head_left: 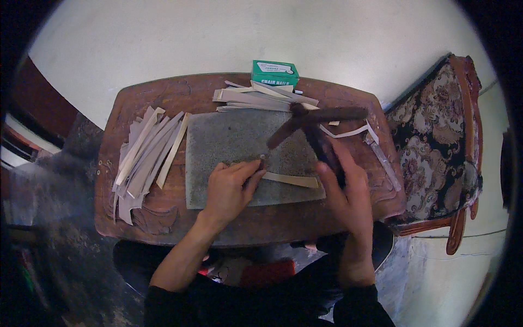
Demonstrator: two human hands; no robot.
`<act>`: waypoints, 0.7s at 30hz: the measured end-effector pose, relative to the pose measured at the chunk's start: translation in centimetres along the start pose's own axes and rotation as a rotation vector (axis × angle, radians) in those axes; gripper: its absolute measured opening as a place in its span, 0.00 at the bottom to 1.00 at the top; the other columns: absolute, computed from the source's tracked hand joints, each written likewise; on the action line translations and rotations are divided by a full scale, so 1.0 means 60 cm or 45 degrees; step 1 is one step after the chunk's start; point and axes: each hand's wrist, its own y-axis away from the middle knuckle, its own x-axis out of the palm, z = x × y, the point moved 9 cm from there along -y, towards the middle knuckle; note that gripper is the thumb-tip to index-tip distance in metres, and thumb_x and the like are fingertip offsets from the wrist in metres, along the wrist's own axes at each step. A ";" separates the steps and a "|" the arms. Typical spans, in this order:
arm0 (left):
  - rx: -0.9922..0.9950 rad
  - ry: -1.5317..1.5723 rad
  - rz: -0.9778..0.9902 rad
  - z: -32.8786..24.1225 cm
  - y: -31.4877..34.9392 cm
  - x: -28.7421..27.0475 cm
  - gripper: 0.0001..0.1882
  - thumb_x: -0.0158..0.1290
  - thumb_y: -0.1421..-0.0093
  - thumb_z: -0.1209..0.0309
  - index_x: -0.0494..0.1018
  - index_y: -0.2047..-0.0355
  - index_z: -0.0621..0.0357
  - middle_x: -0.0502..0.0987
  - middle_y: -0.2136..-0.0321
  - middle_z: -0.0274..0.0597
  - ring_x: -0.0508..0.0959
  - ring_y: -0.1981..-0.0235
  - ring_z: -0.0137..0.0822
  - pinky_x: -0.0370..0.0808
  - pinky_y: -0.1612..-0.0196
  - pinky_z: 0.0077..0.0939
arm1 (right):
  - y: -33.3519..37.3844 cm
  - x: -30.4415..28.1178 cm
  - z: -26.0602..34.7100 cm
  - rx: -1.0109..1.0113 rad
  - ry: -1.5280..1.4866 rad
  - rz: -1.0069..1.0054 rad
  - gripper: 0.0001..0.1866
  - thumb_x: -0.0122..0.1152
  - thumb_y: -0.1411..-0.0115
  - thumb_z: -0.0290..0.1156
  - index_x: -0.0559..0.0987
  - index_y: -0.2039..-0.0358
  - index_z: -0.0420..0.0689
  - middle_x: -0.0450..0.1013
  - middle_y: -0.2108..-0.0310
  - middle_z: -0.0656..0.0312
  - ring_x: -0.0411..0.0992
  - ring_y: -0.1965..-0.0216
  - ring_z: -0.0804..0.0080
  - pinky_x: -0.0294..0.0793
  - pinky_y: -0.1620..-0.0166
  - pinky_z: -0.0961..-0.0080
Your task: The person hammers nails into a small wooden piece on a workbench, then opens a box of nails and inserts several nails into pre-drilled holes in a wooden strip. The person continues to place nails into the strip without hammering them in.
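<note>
A left hand (pixel 234 184) pinches a small nail (pixel 262 157), its round head pale and glinting, between clamped thumb and fingertips. The fingers of the right hand (pixel 351 188) close around the handle of a rough, dark brown hammer (pixel 311 128), its long head beyond them. A narrow, cream-coloured strip (pixel 292 180) extends rightward from the left fingertips over a speckled grey slab (pixel 218 139).

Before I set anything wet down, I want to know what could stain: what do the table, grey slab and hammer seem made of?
Table: brown wood, probably varnished, judging by its colour and carved edges.
Grey slab: perhaps stone or concrete, given its matte, speckled face; I can't tell which.
Hammer: head probably dull, dark metal; blur leaves the handle's material open.
</note>
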 end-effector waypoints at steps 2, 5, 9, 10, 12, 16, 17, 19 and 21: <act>0.018 0.008 -0.009 0.000 0.001 0.000 0.10 0.59 0.42 0.68 0.79 0.62 0.57 0.81 0.71 0.41 0.79 0.74 0.42 0.65 0.69 0.33 | 0.011 -0.005 0.043 -0.221 0.077 0.020 0.21 0.59 0.38 0.28 0.70 0.44 0.40 0.76 0.60 0.45 0.78 0.58 0.53 0.75 0.57 0.64; 0.082 -0.008 -0.031 -0.002 0.002 -0.002 0.09 0.61 0.43 0.68 0.79 0.65 0.59 0.82 0.70 0.41 0.76 0.78 0.40 0.64 0.70 0.31 | 0.022 -0.006 0.063 -0.224 0.104 -0.003 0.22 0.59 0.39 0.28 0.71 0.45 0.40 0.75 0.56 0.42 0.76 0.54 0.47 0.75 0.54 0.63; 0.077 -0.023 -0.050 -0.005 0.002 -0.003 0.09 0.60 0.43 0.68 0.78 0.66 0.59 0.81 0.72 0.41 0.77 0.77 0.40 0.63 0.71 0.32 | 0.025 -0.002 0.063 -0.214 0.127 -0.007 0.22 0.60 0.39 0.27 0.70 0.45 0.39 0.75 0.56 0.42 0.77 0.55 0.46 0.75 0.55 0.62; 0.064 -0.027 -0.034 -0.005 0.002 -0.004 0.09 0.60 0.43 0.68 0.78 0.66 0.59 0.81 0.72 0.41 0.77 0.76 0.40 0.63 0.71 0.33 | 0.027 -0.003 0.064 -0.229 0.136 -0.017 0.22 0.60 0.40 0.27 0.70 0.45 0.39 0.75 0.56 0.43 0.77 0.55 0.47 0.75 0.55 0.62; 0.061 -0.025 -0.037 -0.005 0.001 -0.005 0.09 0.60 0.43 0.68 0.78 0.66 0.59 0.81 0.72 0.41 0.77 0.76 0.41 0.63 0.71 0.33 | 0.030 -0.005 0.064 -0.243 0.138 -0.044 0.22 0.60 0.40 0.27 0.70 0.45 0.39 0.75 0.56 0.43 0.77 0.56 0.47 0.75 0.55 0.61; 0.067 -0.008 -0.053 -0.003 0.003 -0.003 0.09 0.60 0.43 0.68 0.78 0.66 0.59 0.81 0.72 0.41 0.76 0.77 0.42 0.63 0.71 0.33 | 0.028 0.003 0.059 -0.184 0.134 0.020 0.22 0.60 0.40 0.26 0.70 0.45 0.40 0.75 0.56 0.42 0.76 0.56 0.46 0.75 0.55 0.61; 0.061 -0.005 -0.041 -0.002 0.002 -0.003 0.09 0.60 0.43 0.68 0.78 0.65 0.59 0.81 0.72 0.41 0.76 0.77 0.42 0.63 0.71 0.34 | 0.027 0.007 0.057 -0.155 0.139 0.070 0.22 0.60 0.40 0.26 0.70 0.44 0.40 0.75 0.55 0.42 0.76 0.55 0.46 0.75 0.54 0.61; 0.074 0.003 -0.061 -0.003 0.003 -0.005 0.09 0.60 0.43 0.68 0.78 0.65 0.59 0.81 0.72 0.41 0.76 0.77 0.41 0.63 0.71 0.34 | 0.032 -0.003 0.062 -0.193 0.137 -0.036 0.22 0.60 0.39 0.27 0.70 0.44 0.40 0.75 0.55 0.42 0.76 0.55 0.46 0.75 0.54 0.62; 0.068 0.005 -0.057 -0.004 0.002 -0.005 0.09 0.60 0.43 0.68 0.78 0.65 0.59 0.81 0.71 0.42 0.77 0.76 0.41 0.64 0.71 0.34 | 0.033 -0.007 0.065 -0.215 0.142 -0.077 0.22 0.59 0.39 0.27 0.70 0.44 0.41 0.75 0.55 0.43 0.76 0.55 0.46 0.75 0.54 0.62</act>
